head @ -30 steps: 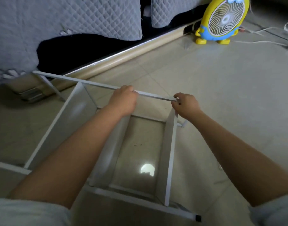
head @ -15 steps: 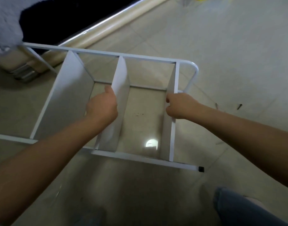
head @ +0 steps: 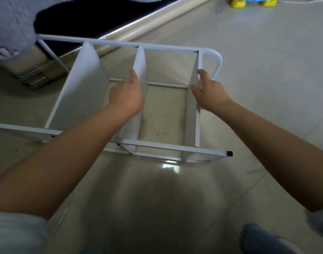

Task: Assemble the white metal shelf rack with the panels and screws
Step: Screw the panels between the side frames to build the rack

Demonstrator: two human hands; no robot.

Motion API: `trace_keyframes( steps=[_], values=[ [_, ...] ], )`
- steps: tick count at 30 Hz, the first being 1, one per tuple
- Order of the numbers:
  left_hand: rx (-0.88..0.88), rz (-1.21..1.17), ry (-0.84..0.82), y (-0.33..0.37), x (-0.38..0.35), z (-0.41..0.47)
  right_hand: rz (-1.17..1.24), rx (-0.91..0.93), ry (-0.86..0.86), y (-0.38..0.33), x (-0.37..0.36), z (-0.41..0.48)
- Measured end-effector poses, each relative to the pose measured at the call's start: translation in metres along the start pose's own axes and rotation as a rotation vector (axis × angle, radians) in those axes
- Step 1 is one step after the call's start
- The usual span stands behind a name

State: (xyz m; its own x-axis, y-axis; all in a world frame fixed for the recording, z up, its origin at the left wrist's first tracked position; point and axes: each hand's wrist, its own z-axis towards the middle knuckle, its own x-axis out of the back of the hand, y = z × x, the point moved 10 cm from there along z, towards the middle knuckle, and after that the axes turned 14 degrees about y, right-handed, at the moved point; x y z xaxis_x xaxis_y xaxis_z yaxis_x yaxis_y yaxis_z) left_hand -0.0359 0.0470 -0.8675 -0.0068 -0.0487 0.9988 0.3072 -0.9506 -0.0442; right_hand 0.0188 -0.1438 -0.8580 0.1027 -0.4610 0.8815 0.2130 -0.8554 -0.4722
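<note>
**— Where are your hands just now?**

— My left hand (head: 127,94) lies against the middle panel (head: 141,63), thumb straight up along its upper edge. Half a second ago it was a tight fist there. It looks looser now, and I can't tell whether the fingers grasp anything. My right hand (head: 208,92) straddles the top edge of the right panel (head: 191,125), thumb on the inner face and fingers over the outer one. It is a lighter hold than before. A second ago both hands were up on the far rail.

**— And the rack?**

— The rack (head: 157,46) lies on its side on the floor (head: 266,88), as it did. The left panel (head: 80,92) and the other two stand upright between its two long rails. A black end cap (head: 229,153) closes the near rail's right end.

**— Around it?**

— The grey sofa cover (head: 8,21) is beyond the far rail on the left. The yellow feet of the fan (head: 237,3) are back at the top edge. My knee (head: 256,239) shows at lower right.
</note>
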Motion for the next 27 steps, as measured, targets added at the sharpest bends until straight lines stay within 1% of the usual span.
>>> trace_keyframes(
  steps=[2, 4, 5, 6, 7, 8, 9, 10, 11, 12, 14, 16, 17, 19, 20, 22, 23, 27],
  values=[
    [-0.192, 0.069, 0.044, 0.021, 0.007, -0.023, -0.079, 0.105, -0.109, -0.005, -0.002, -0.017],
    [-0.437, 0.071, 0.058, 0.042, 0.011, -0.055, -0.2, 0.237, -0.351, -0.009, -0.013, -0.049],
    [-0.534, 0.033, 0.004, 0.051, 0.01, -0.074, -0.239, 0.291, -0.508, -0.008, -0.021, -0.071],
    [-0.596, 0.007, -0.087, 0.055, 0.004, -0.093, -0.254, 0.326, -0.655, -0.007, -0.028, -0.092],
    [-0.63, -0.002, -0.177, 0.057, -0.003, -0.108, -0.257, 0.341, -0.765, -0.004, -0.032, -0.112],
    [-0.639, 0.023, -0.251, 0.056, -0.014, -0.12, -0.265, 0.361, -0.821, -0.002, -0.035, -0.127],
    [-0.655, 0.025, -0.25, 0.057, -0.02, -0.127, -0.277, 0.398, -0.825, -0.001, -0.037, -0.136],
    [-0.67, 0.012, -0.189, 0.059, -0.017, -0.129, -0.289, 0.451, -0.789, -0.002, -0.039, -0.14],
    [-0.723, -0.024, -0.108, 0.064, -0.011, -0.129, -0.291, 0.504, -0.72, -0.004, -0.039, -0.14],
    [-0.758, -0.032, -0.061, 0.066, -0.005, -0.13, -0.277, 0.532, -0.638, -0.007, -0.036, -0.137],
    [-0.786, -0.026, 0.062, 0.07, 0.014, -0.12, -0.237, 0.537, -0.512, -0.011, -0.025, -0.127],
    [-0.778, 0.049, 0.029, 0.076, 0.016, -0.109, -0.247, 0.542, -0.36, -0.014, -0.004, -0.112],
    [-0.714, 0.09, -0.026, 0.075, 0.015, -0.098, -0.253, 0.544, -0.257, -0.015, 0.01, -0.101],
    [-0.645, 0.076, -0.026, 0.078, 0.037, -0.079, -0.196, 0.584, -0.025, -0.024, 0.045, -0.086],
    [-0.622, 0.049, -0.01, 0.081, 0.052, -0.071, -0.179, 0.638, 0.061, -0.03, 0.06, -0.082],
    [-0.582, -0.011, 0.016, 0.085, 0.08, -0.055, -0.177, 0.689, 0.152, -0.042, 0.086, -0.072],
    [-0.572, -0.045, 0.021, 0.087, 0.092, -0.047, -0.175, 0.691, 0.163, -0.047, 0.098, -0.066],
    [-0.581, -0.053, 0.034, 0.097, 0.138, -0.018, -0.136, 0.589, 0.161, -0.07, 0.143, -0.039]
  ],
)
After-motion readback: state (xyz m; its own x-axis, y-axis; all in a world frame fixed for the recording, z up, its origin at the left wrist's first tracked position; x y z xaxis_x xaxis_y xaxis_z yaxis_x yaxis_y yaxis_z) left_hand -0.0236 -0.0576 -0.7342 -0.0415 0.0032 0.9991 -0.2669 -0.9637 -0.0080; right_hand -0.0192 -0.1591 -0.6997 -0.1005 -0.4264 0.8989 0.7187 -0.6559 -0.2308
